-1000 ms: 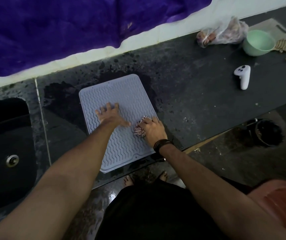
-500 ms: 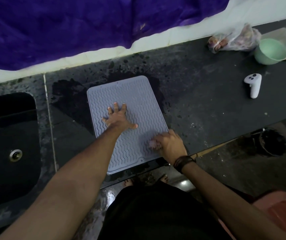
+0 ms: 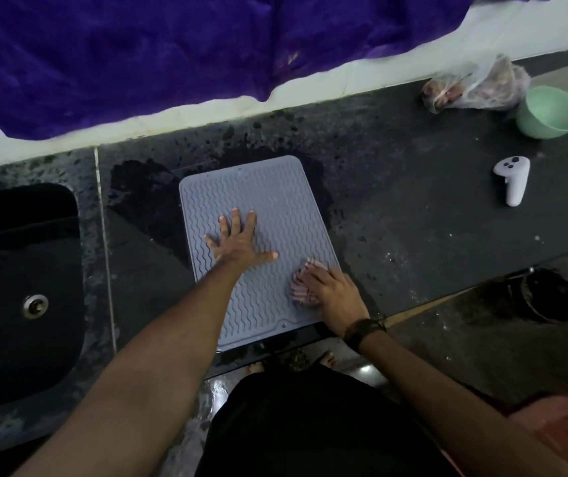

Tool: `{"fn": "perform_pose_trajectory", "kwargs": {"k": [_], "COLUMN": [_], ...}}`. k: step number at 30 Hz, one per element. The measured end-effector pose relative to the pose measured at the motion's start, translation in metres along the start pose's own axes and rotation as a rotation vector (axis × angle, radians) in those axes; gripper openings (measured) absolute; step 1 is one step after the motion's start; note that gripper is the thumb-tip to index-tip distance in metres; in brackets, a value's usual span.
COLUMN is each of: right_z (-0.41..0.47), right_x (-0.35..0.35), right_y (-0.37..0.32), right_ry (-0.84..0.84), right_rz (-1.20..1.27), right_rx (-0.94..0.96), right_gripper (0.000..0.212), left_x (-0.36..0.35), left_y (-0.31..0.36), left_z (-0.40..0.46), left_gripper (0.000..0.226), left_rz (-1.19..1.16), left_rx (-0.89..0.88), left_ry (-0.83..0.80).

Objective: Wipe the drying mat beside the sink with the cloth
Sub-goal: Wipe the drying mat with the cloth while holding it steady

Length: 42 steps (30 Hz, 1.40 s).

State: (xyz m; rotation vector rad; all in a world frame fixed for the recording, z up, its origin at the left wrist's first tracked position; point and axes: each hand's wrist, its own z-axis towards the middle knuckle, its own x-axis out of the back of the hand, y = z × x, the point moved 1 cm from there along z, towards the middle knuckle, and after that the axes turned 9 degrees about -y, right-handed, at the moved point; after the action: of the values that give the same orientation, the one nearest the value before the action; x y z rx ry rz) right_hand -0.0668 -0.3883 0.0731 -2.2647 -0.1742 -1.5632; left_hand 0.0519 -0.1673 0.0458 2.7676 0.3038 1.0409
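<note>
left hand [image 3: 237,239] flat — mat [image 3: 275,187], right hand [image 3: 330,292] on cloth [image 3: 299,291]

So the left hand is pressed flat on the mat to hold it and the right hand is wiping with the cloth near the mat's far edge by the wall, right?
Not quite. In the head view the right hand works the cloth near the mat's near right corner, by the counter's front edge, not by the wall. The left hand does lie flat on the mat.
</note>
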Motion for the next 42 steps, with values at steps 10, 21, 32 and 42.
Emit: {"fn": "perform_pose_trajectory", "kwargs": {"k": [10,21,32,42], "right_z": [0.038,0.035,0.026,0.028], "right_x": [0.033,0.005,0.031,0.003], "right_y": [-0.01,-0.013,-0.01,-0.023], "right_ry": [0.055,0.015,0.013,-0.039], "right_rz": [0.057,-0.016,0.04,-0.016], "right_rx": [-0.019,0.018,-0.076,-0.02], "right_gripper": [0.057,0.051,0.048,0.05], "left_x": [-0.006,-0.009,-0.012,-0.012], "left_y": [-0.002,-0.006,-0.008,-0.006], "left_z": [0.002,0.003,0.006,0.007], "left_gripper": [0.12,0.104,0.073,0.072], "left_rz": [-0.004,-0.021,-0.032,-0.021], "left_rx": [0.01,-0.023,-0.009,0.007], "left_ry": [-0.006,-0.053,-0.031,-0.021]}}
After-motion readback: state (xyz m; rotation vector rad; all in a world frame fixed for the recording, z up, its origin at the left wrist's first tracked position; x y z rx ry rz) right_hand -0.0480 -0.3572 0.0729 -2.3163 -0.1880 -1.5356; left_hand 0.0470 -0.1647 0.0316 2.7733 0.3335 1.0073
